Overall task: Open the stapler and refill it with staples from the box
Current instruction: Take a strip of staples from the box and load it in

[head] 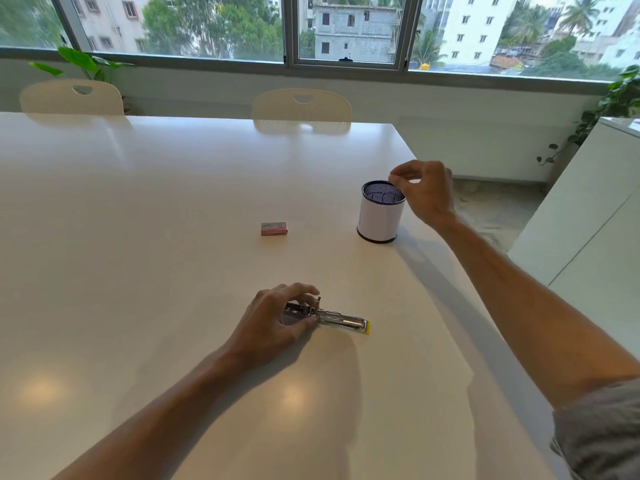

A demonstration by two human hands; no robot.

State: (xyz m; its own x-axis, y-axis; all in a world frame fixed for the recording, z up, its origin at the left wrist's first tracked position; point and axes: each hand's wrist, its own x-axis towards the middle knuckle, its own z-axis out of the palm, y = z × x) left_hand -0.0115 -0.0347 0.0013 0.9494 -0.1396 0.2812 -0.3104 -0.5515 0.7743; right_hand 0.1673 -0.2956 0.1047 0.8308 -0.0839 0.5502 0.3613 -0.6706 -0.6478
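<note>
A small metal stapler with a yellow end lies on the white table, its silver magazine showing. My left hand grips its left end against the tabletop. The small red staple box lies shut farther back, apart from both hands. My right hand hovers over the rim of a white mesh cup, thumb and forefinger pinched together; I cannot tell whether anything is between them.
Two pale chairs stand at the table's far edge under a wide window. A white cabinet stands to the right, past the table's right edge. Green plants sit in both back corners.
</note>
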